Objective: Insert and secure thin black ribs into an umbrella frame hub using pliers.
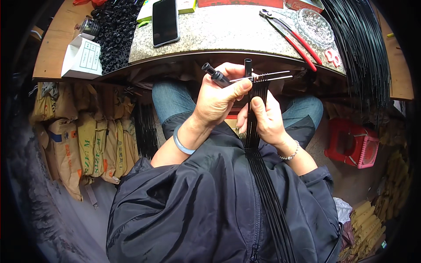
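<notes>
My left hand [219,94] is closed around a black cylindrical handle [215,75], its thumb pressed near two thin silvery rods [276,75] that point to the right. Whether those rods join the handle is hidden by the fingers. Close beside it, my right hand [268,118] grips a bundle of long thin black rods [267,193], thumb on top. The bundle runs down over my dark jacket toward the lower edge. At its upper end, between the hands, a black tube [248,68] stands up, and the silvery rods cross the bundle there.
On the table [188,46] ahead lie a phone [165,23], red-handled pliers [291,39], a glass dish [315,27] and a white box [82,57]. Small black parts [116,35] are heaped left; long black rods [362,52] hang right. A red basket [351,142] and sacks [66,149] flank me.
</notes>
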`<state>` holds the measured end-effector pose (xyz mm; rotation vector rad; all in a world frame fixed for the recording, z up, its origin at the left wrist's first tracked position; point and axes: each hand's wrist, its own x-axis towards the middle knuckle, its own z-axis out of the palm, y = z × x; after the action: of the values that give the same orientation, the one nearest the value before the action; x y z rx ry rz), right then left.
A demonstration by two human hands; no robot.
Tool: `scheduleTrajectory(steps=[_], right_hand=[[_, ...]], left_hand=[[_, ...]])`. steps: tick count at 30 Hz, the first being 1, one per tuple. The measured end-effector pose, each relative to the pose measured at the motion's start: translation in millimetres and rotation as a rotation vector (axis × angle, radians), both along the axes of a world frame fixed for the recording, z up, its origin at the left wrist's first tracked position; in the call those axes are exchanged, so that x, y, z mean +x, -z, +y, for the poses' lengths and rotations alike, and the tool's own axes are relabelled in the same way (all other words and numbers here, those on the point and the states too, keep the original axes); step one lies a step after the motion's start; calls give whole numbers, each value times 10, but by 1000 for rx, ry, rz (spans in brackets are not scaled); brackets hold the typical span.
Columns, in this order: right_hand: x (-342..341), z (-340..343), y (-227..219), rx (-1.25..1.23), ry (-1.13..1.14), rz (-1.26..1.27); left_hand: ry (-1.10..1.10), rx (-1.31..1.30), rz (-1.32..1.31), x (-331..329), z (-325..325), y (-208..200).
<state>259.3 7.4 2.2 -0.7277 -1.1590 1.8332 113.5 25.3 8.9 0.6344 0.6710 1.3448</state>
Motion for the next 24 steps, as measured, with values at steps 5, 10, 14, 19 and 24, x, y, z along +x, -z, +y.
scheduleTrajectory(steps=[5, 10, 14, 19, 24], right_hand=[[47, 34, 18, -91, -121, 99], [47, 49, 52, -18, -114, -8], [30, 17, 47, 28, -72, -78], [85, 78, 55, -66, -173, 31], [55, 55, 55, -85, -134, 46]], left_hand=[[164, 15, -119, -51, 13, -29], [217, -67, -112, -96, 85, 23], [275, -71, -244, -110, 93, 73], [310, -45, -101, -130, 117, -10], [309, 5, -56, -125, 69, 6]])
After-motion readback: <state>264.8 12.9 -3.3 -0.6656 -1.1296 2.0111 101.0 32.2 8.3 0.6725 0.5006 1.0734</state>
